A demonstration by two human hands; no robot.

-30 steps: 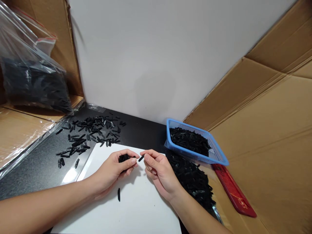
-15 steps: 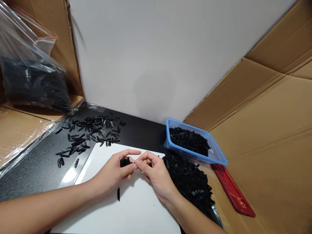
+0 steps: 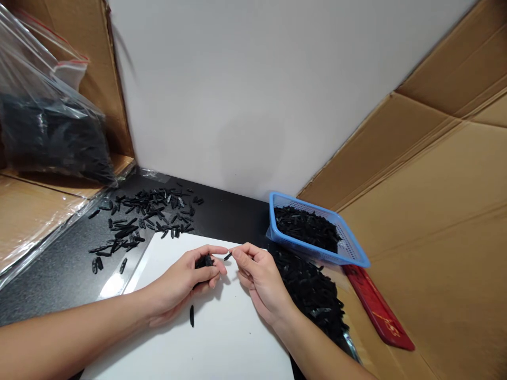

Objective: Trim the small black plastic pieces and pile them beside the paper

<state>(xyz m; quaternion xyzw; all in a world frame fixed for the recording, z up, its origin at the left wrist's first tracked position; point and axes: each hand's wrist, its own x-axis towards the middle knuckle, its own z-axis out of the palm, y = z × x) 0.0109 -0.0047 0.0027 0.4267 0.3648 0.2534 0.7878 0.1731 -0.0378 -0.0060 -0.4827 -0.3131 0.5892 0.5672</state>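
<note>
Room: board [image 3: 237, 348], near side, 1 loose piece [image 3: 192, 316] there | far edge just past left hand [image 3: 190, 274], cupping clump [image 3: 203, 262], count unclear | right hand [image 3: 257, 272] pinches 1 stick [image 3: 227, 256] between hands | 1 basket [image 3: 312, 251], right

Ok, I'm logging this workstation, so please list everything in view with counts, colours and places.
Zip bag: one, clear with red seal, dark contents, far left
Cardboard panels: several, brown, left and right
Wall: one, whitish, behind tabletop
Tabletop: one, dark, centre and left
Scattered slivers: uncounted, black, tabletop's left part
Board: one, white, beneath the hands
Loose sliver: one, black, on board
Basket: one, blue, right
Basket slivers: uncounted, black, inside basket
Heap of slivers: one, black, basket's near side
Slab: one, red with yellow markings, lower right
Left hand: one, bare, holding several black slivers
Right hand: one, bare, pinching one black sliver
</note>
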